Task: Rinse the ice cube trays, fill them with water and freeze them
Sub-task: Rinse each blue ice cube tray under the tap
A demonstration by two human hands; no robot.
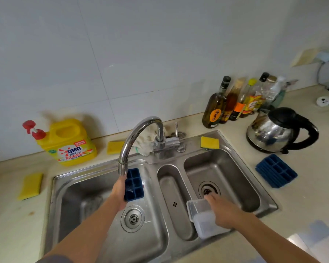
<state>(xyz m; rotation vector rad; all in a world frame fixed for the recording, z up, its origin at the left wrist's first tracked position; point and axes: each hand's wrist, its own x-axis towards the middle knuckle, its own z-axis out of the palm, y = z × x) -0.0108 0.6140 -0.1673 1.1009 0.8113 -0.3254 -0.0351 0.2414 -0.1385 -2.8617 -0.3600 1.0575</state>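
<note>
The pale beige stone bench (302,202) carries a stainless steel sink with three basins (152,163) set into it. A yellow detergent jug with a red pump (68,143) stands at the back left, handy for washing. A curved chrome faucet (139,133) arches over the left basin, its spout pointing down into it.

To the right of the sink, a stack of dark blue ice cube trays (275,170) lies flat on the bench, probably waiting its turn out of the splash. Nearer, a clear rectangular plastic container (203,219) is tipped over the ridge between the middle and right basins, likely so any water drains into the sink. The right hand (222,211) grasps it by its side.

A single dark blue ice cube tray (134,185) sits directly under the spout, over the left basin, cells facing up and tilted a little, a sensible hold for catching the stream and letting rinse water run off. The left hand (120,190) clasps its left long edge. A glint shows in the cells, but I cannot tell whether water is flowing. Judging by this, rinsing is under way; filling and freezing remain.
</note>
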